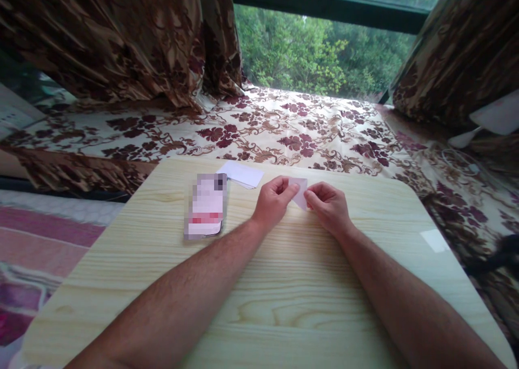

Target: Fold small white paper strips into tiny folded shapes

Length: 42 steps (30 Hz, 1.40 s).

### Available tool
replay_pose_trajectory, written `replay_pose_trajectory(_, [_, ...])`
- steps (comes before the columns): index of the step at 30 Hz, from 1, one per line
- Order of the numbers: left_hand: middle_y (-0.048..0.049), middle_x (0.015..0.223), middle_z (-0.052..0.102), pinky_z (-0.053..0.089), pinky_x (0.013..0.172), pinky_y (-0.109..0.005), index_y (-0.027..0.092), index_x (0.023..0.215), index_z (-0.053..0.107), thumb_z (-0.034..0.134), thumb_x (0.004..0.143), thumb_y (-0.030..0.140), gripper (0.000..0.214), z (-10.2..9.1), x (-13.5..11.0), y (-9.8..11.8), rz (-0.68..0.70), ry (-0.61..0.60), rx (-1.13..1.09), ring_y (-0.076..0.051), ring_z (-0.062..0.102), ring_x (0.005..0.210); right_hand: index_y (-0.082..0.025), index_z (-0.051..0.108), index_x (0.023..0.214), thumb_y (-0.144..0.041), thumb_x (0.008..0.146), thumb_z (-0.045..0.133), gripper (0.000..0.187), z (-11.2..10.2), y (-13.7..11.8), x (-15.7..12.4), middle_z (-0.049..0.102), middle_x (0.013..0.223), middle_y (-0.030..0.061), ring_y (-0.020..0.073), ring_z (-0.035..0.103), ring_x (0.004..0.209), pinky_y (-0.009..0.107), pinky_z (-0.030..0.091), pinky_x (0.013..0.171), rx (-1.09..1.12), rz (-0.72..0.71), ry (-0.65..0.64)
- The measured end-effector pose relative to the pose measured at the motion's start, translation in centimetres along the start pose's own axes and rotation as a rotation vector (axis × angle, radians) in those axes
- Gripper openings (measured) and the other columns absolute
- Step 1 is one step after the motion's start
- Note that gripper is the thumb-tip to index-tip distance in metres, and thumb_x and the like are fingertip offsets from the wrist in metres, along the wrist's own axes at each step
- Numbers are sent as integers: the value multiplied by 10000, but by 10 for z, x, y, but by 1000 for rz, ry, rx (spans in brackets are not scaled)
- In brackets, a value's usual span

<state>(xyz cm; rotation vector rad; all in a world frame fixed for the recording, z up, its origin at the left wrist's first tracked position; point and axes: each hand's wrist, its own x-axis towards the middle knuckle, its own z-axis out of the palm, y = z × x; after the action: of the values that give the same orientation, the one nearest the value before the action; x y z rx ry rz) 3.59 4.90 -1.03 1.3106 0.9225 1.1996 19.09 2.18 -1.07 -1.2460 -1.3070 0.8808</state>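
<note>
A small piece of pale paper [299, 191] is held between my two hands, above the far half of the wooden table [259, 309]. My left hand [274, 198] pinches its left side between thumb and fingers. On the paper's right edge, my right hand [327, 202] has thumb and fingertips closed. The paper looks folded, with a pointed lower corner; the fingers cover part of it. Left of my left hand lies a small stack of white paper sheets [242, 174]. A phone [206, 204], blurred out in blocks, rests nearer to me beside the stack.
A small white patch [435, 240] shows at the table's right edge. Behind the table is a ledge covered in flowered cloth [295, 120], with patterned curtains [154, 39] and a window above it. A white object with a cable [464, 160] sits at the right.
</note>
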Motion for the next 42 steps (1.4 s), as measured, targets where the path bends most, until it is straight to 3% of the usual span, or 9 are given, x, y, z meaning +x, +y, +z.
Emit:
replay_pose_trajectory(3, [43,568,510,325,486,-223,174,764,650,667,800,400,229,-1,1,-2,-1,25,47,-81,424,511,-169,645,779,-380,787,689,216,0,0,0,611,618,-6,100,497,508,251,406,500,25,11,-8])
replay_pose_trajectory(7, [37,594,570,379,475,-221,182,877,630,705,769,369,228,0,5,-10,-23,78,-44,-100,527,514,-193,621,1045,-344,755,736,347,0,-1,-3,676,811,23,127,595,650,247,450,553,85,-35,-38])
replay_pose_trajectory(10, [25,641,618,400,458,-217,183,956,599,722,751,333,283,0,7,-13,-24,104,-114,-107,565,507,-218,588,1127,-311,716,784,465,1,1,-5,686,968,48,155,639,769,259,488,610,21,-81,-79])
replay_pose_trajectory(16, [15,615,626,434,476,-209,157,1097,613,675,771,275,352,2,5,-7,-28,62,-76,-122,608,526,-217,627,1058,-326,779,734,318,3,9,-4,699,958,43,165,652,778,274,509,629,-49,-135,16])
replay_pose_trajectory(22, [10,689,642,505,551,-226,169,1169,629,636,733,202,437,6,-1,-3,19,45,47,-122,610,578,-188,685,960,-365,837,672,216,-2,10,0,673,759,15,122,576,593,245,459,514,-28,-116,148])
replay_pose_trajectory(30, [34,692,598,353,490,-192,209,1109,632,594,714,154,400,6,-3,-7,95,42,174,-88,488,541,-173,690,847,-312,801,691,146,-7,9,5,658,701,4,111,554,572,230,447,506,55,-93,179])
replay_pose_trajectory(34, [45,670,570,346,506,-194,215,1088,645,593,710,151,387,6,-4,-5,85,18,205,-86,453,540,-173,680,855,-295,791,690,139,-6,8,4,628,677,-10,97,509,527,224,414,469,53,-71,108])
replay_pose_trajectory(38, [40,640,545,350,501,-199,192,979,650,625,747,223,235,5,-2,-7,58,91,176,-93,459,545,-173,650,813,-268,770,702,117,-5,7,4,599,652,-24,86,486,517,220,391,472,43,-59,73])
replay_pose_trajectory(42, [48,627,512,363,504,-200,189,958,629,654,746,246,221,4,0,-9,74,156,156,-93,461,539,-185,598,759,-263,759,717,142,-4,7,3,552,604,-45,76,449,483,214,346,441,45,-56,96])
